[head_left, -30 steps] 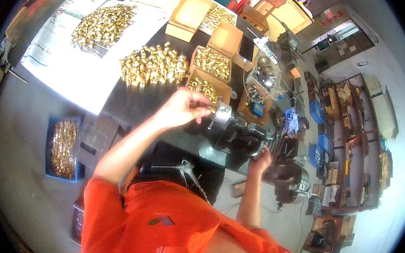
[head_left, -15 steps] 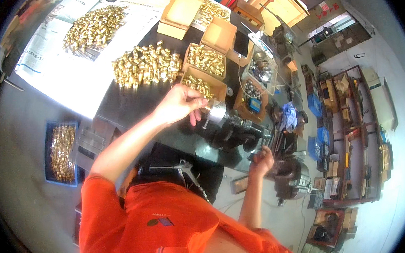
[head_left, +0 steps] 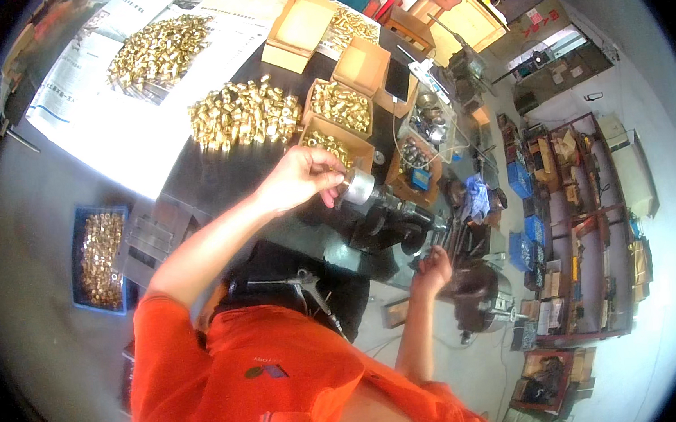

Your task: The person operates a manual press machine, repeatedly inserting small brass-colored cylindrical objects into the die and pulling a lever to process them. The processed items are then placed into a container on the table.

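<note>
Gleaming silver cylindrical chuck [head_left: 359, 186] beside left hand [head_left: 299, 180], fingers pinched; right hand [head_left: 433, 272] curled; hands' contents unclear

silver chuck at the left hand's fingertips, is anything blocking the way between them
Nothing visible does: the fingertips of the left hand are right at the left end of the silver chuck. The open cardboard box lies beyond them, not between.
</note>
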A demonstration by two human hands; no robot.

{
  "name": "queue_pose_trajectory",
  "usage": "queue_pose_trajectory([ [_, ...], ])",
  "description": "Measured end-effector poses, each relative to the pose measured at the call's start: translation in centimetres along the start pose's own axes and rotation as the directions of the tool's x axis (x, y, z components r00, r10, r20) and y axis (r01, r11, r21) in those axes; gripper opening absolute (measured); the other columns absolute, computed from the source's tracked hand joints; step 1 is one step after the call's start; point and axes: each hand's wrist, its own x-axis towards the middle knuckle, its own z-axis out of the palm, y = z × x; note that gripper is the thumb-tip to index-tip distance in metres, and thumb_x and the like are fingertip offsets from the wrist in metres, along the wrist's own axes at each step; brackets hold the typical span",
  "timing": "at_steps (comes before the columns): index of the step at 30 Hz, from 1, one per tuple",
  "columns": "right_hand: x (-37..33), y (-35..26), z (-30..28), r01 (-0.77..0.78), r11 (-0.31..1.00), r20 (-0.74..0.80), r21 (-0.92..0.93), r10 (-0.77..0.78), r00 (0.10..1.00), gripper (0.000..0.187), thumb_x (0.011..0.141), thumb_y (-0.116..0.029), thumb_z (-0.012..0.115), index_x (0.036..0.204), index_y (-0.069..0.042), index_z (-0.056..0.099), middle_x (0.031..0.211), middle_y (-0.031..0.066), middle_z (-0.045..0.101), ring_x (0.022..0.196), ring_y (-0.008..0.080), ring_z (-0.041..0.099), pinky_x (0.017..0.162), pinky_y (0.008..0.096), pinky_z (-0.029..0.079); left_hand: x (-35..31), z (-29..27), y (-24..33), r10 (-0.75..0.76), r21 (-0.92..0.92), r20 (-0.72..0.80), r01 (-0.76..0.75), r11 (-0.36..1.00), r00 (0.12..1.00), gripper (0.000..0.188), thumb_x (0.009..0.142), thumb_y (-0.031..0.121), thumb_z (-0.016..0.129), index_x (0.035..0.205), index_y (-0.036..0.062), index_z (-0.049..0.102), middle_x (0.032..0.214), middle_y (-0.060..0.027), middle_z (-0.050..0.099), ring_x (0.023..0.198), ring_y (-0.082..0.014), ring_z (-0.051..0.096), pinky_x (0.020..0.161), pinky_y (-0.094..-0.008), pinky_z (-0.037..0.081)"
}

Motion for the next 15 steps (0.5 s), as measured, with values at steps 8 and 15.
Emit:
queue_pose_trajectory([
  [8,-0.1,-5.9,2.5,0.072,0.997,0.166,0.037,-0.077,0.983,0.017,0.085,-0.015,0.041,0.080,-0.001,0.051,0.053,-0.0033,0.030,0.042,0.0053,0.023,0.035,0.0202,0.017,0.3,-0.7,0.0,0.080,0.017,0.081,-0.082,0.997,0.993,0.011,0.078,0.000,0.060,0.088,-0.0035,0.058,0.077,-0.0074,0.060,0.065,-0.0128,0.059,0.061,-0.0245,0.049],
  [15,6.9,-5.2,6.7,0.112,0.980,0.193,0.164,-0.143,0.971,0.019,0.082,-0.013,0.039,0.086,0.001,0.052,0.053,-0.0045,0.026,0.043,0.0053,0.021,0.037,0.0202,0.016,0.1,-0.6,-0.3,0.028,0.081,0.007,-0.028,0.996,1.000,0.009,0.078,0.002,0.061,0.084,-0.0039,0.058,0.073,-0.0068,0.060,0.059,-0.0113,0.058,0.058,-0.0231,0.047],
])
